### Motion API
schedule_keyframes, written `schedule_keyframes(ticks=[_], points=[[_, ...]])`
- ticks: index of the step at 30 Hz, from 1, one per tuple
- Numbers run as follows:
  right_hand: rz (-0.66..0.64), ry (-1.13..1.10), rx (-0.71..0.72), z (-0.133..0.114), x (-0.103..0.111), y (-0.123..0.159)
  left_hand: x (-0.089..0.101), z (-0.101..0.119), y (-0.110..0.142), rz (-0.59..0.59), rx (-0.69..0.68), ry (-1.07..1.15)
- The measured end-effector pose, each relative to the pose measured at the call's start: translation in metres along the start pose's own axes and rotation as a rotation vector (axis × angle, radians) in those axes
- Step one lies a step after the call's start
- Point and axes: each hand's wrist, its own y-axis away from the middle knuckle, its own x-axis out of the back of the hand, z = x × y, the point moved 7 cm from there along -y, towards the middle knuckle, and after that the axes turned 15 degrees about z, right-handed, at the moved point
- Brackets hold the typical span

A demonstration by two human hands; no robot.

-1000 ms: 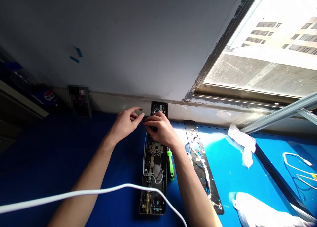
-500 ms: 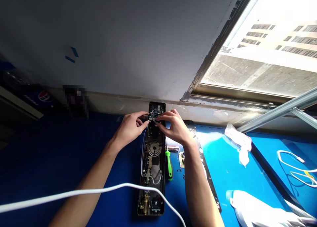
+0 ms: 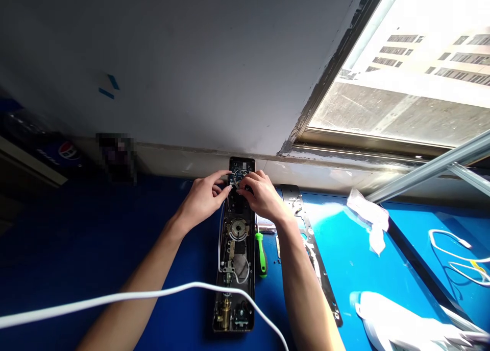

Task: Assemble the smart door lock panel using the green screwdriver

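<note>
**Pepsi-logo item:** dark, at the far left [image 3: 69,150]; I can't make out what it is.

**White cable:** thick, draped across the near side of the view [image 3: 115,296], over the left forearm and down past the lock.

**Left hand:** [image 3: 201,203] reaches in from my left. Its fingers [image 3: 222,176] are spread, with the tips at the board's left edge.

**Electronic lock housing:** open black case [image 3: 239,249] lying lengthwise on the blue desk [image 3: 344,249], between both hands, its far end just beside the wall. Brass parts and thin wires sit exposed.

**Circuit board:** at the housing's far end [image 3: 238,176], partly covered by fingers.

**Right hand:** [image 3: 262,200] has its fingers curled together over the board. I cannot tell whether they are clamped on a wire.

**Screwdriver:** green-handled [image 3: 261,254], lying just beside the housing.

**Black metal plate:** [image 3: 306,238] lies on the desk, right of the right forearm.

**Risk, as I judge it:** a hard tug could strain the thin wires or their board connection; the heavy cable could drag across the housing if the forearm shifts.
</note>
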Motion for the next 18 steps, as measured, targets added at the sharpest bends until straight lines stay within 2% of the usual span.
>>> schedule_keyframes(ticks=[5, 10, 13, 18], points=[[0.018, -0.016, -0.039, 0.000, 0.003, -0.001, -0.002, -0.003, 0.000, -0.003, -0.015, -0.018], [0.030, -0.029, -0.075, -0.010, 0.022, -0.001, -0.004, -0.005, 0.002, -0.041, -0.014, -0.044], [-0.005, 0.007, -0.142, -0.011, 0.029, 0.003, -0.007, -0.003, 0.005, -0.088, -0.032, -0.033], [-0.070, 0.121, -0.253, 0.002, 0.022, 0.010, -0.013, -0.002, 0.009, -0.138, -0.033, -0.031]])
